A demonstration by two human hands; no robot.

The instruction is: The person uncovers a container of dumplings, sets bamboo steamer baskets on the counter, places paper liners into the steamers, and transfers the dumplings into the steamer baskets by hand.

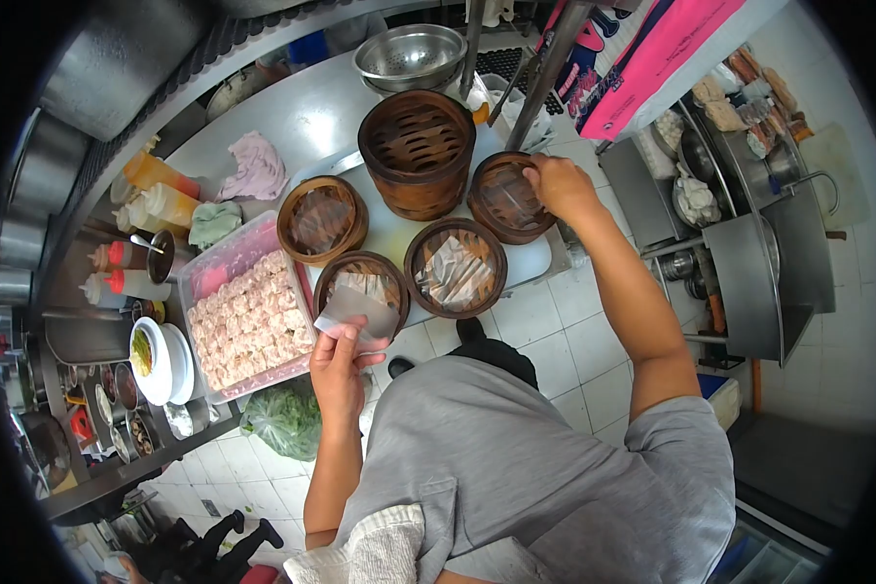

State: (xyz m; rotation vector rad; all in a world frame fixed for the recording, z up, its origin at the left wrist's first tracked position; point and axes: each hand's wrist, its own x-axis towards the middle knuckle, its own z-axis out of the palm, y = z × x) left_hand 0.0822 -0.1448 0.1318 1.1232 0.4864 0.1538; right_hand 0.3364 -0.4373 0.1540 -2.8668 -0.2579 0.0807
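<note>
Between the fingers of my left hand (pixel 341 360) is a small stack of thin paper squares (pixel 362 313), held over the near edge of a round steamer basket (pixel 368 277). My right hand (pixel 563 190) reaches to the right-hand steamer basket (pixel 508 226), its fingers at the rim beside a paper sheet (pixel 509 199) lying inside; its fingertips are partly hidden. Another basket (pixel 496 265) near the middle holds a crinkled paper. One more lined basket (pixel 287 232) sits at the left. Behind them stands a tall slatted steamer (pixel 416 185).
A plastic tub (pixel 212 387) of raw dumplings is left of the baskets. Metal colanders (pixel 411 56) sit at the back. Sauce bottles (pixel 170 206), cloths (pixel 255 167) and white bowls (pixel 178 365) are at the left. A metal post (pixel 552 73) rises behind the right basket.
</note>
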